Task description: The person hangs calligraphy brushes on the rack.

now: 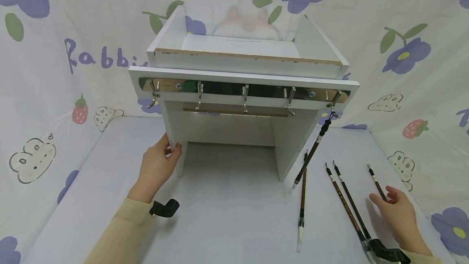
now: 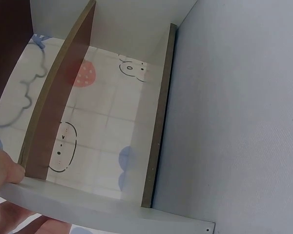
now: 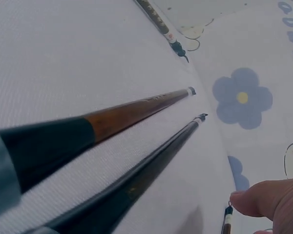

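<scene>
A white wooden shelf (image 1: 242, 72) with a metal hook rail (image 1: 223, 89) stands on the table. My left hand (image 1: 157, 168) grips the front edge of its left side panel (image 2: 107, 209), thumb on the inner side. One calligraphy brush (image 1: 311, 154) hangs from the rightmost hook (image 1: 334, 99), tip down. My right hand (image 1: 399, 213) is over another brush (image 1: 377, 182) at the far right, thumb and fingers spread apart around its handle. That brush's lower part is hidden by the hand; its looped end shows beside the thumb in the right wrist view.
Two brushes, one brown (image 1: 346, 199) and one black (image 1: 353, 201), lie side by side left of my right hand. A further brush (image 1: 302, 199) with a clear cap lies near the shelf's right panel. A patterned cloth (image 1: 88, 23) hangs behind the white table (image 1: 220, 223).
</scene>
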{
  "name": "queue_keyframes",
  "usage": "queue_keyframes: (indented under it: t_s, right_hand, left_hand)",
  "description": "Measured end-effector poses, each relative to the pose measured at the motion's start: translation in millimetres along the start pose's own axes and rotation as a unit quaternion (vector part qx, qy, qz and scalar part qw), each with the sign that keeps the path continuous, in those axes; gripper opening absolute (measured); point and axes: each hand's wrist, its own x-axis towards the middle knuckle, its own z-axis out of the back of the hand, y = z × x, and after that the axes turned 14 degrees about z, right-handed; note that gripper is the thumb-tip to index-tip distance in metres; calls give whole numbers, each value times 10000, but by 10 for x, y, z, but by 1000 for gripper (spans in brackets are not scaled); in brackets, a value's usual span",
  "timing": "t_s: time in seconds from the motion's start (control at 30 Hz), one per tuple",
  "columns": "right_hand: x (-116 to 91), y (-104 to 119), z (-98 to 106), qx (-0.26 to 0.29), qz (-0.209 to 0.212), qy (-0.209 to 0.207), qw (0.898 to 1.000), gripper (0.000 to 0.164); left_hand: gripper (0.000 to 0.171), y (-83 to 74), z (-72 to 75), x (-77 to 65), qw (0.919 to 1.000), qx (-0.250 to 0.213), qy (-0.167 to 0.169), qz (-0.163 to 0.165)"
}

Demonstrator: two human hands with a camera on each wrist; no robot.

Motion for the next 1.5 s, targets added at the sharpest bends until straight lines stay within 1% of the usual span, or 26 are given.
queue_keyframes:
  t_s: [0.1, 0.2, 0.4, 0.77, 0.93, 1.1, 1.23, 1.37, 1.5]
  right_hand:
    - [-13, -13, -40, -111, 49, 57, 9999, 79]
    - [-34, -18, -85, -267, 117, 74, 9995, 69]
    - [-43, -20, -103, -521, 112, -32, 9986, 52]
    - [-26, -83, -58, -710, 167, 167, 9972, 47]
    - [-42, -38, -24, -648, 190, 214, 9975, 45]
    - [-102, 67, 28, -705, 435, 285, 9962, 42]
    - [-145, 168, 49, -826, 861, 243, 9926, 39]
    - [-194, 307, 48, -1017, 1382, 119, 9851, 36]
    - [-265, 476, 44, -1022, 1661, 142, 9807, 36]
  left_hand:
    - [40, 2, -2, 2, 10000, 4, 0, 3]
    - [40, 2, -2, 0, 10000, 12, 0, 43]
    - [40, 1, -3, -4, 10000, 9, 11, 66]
    - [43, -12, 2, -10, 10000, -3, 24, 67]
    - [43, 6, -13, 0, 10000, 43, -36, 18]
    - [43, 0, -13, -1, 10000, 24, -27, 24]
    - [41, -1, -5, -8, 10000, 41, -36, 43]
    - [41, 2, -6, -7, 9999, 88, -56, 27]
    - [42, 3, -12, -2, 9999, 106, -62, 5]
